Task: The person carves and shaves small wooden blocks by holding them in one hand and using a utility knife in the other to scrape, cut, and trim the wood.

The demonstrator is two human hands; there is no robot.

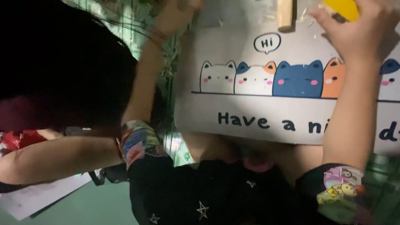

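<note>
Right hand (358, 35) has its grip clenched around a yellow object (342, 8) at the top edge of the view; only a small part of this object shows above the fingers, so I cannot tell what kind of thing it is. Just beside this grip, toward the left hand, a short wooden block (285, 14) stands upright on the white desk (233, 46), and some pale shavings (306, 14) lie between the block and the grip. Under the right wrist and forearm the desk carries a printed picture: a row of cartoon cats (298, 79) in white, blue and orange, with a small speech bubble (267, 43) above them and a line of dark letters below. The forearm covers part of the cats and part of the letters.

Farther from this grip, the left hand (177, 14) is raised at the top of the view, beyond the left edge of the desk. Its fingers are cut by the border and blurred, so I cannot tell if its grip is clenched or released, or what it touches. A thin bracelet (156, 38) sits on this wrist.

Well apart from both grips, at the lower part of the view, a black shirt (200, 191) with small white stars is seen, with colourful patterned sleeves (139, 141). On the far left there is a dark mass of hair (62, 62), and below it a bare arm (58, 160) lies across, over some white paper (37, 196) on a green floor (96, 206).
</note>
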